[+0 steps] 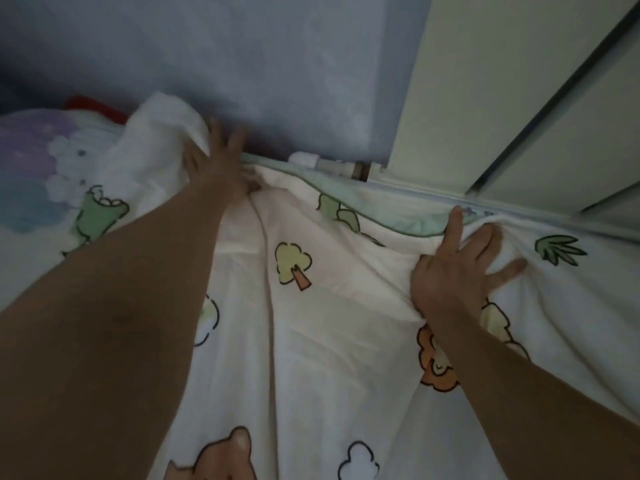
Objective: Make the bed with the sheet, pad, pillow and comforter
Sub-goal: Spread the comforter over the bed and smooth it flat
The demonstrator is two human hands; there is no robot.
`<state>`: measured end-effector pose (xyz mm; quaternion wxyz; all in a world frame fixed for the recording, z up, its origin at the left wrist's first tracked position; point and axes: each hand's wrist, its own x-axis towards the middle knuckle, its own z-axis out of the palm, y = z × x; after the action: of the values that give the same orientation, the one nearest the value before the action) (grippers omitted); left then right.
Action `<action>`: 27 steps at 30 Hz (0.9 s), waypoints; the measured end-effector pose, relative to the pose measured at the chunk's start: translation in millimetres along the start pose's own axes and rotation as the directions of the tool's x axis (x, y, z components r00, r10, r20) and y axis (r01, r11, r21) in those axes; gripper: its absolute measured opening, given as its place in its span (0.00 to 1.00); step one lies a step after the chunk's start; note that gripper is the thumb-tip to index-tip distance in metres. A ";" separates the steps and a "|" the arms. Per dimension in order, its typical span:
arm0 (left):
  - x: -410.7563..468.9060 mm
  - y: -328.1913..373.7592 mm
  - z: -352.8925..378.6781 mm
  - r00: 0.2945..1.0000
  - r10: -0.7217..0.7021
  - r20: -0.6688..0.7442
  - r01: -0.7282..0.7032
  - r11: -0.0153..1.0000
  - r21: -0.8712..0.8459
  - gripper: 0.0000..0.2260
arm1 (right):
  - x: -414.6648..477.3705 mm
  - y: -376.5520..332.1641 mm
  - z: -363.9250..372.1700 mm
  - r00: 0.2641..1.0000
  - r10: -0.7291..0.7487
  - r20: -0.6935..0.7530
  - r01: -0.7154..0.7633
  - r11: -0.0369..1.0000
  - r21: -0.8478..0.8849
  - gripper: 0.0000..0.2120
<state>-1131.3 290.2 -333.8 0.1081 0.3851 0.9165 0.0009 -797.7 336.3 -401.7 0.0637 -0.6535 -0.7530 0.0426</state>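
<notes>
White printed comforter (pixel 311 341) — left hand (pixel 214 161) and right hand (pixel 457 268) press it, each grip wide, fingers spread.

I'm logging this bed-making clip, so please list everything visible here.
comforter: one, white with cartoon trees and animals, spread under both hands
green-edged layer: one, mint, far edge beneath the comforter
cloud-print bedding: one, purple, blue and white, far left
white cloth: one, bunched by the wall
red item: one, upper left, unclear what
wall: one, blue-grey, far side
wardrobe: one, cream, right
left hand: fingers spread, by the wall
right hand: fingers spread, pressing the comforter
</notes>
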 end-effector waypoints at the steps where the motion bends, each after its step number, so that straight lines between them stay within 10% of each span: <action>1: -0.9 -5.1 8.6 0.992 -0.030 0.124 0.029 1.000 0.003 0.33 | 0.2 0.3 1.5 1.000 0.000 -0.014 0.000 1.000 0.008 0.37; 9: -48.4 7.5 24.4 0.956 0.017 -0.292 -0.029 0.999 -0.036 0.35 | 0.7 2.0 5.1 0.998 -0.010 -0.065 0.010 1.000 0.007 0.34; 20: -38.8 -6.5 43.6 1.000 0.015 0.018 -0.018 0.987 0.160 0.31 | 1.3 -1.3 3.2 0.998 0.000 -0.066 0.001 1.000 0.009 0.33; 27: -38.4 -9.7 52.6 0.989 0.102 -0.104 -0.079 0.975 0.207 0.29 | 0.8 -1.0 4.6 0.998 -0.002 -0.055 0.001 1.000 -0.019 0.31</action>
<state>-1101.6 252.0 -378.3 0.0158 0.4350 0.8979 -0.0654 -799.4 337.1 -406.1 0.0783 -0.6545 -0.7518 0.0175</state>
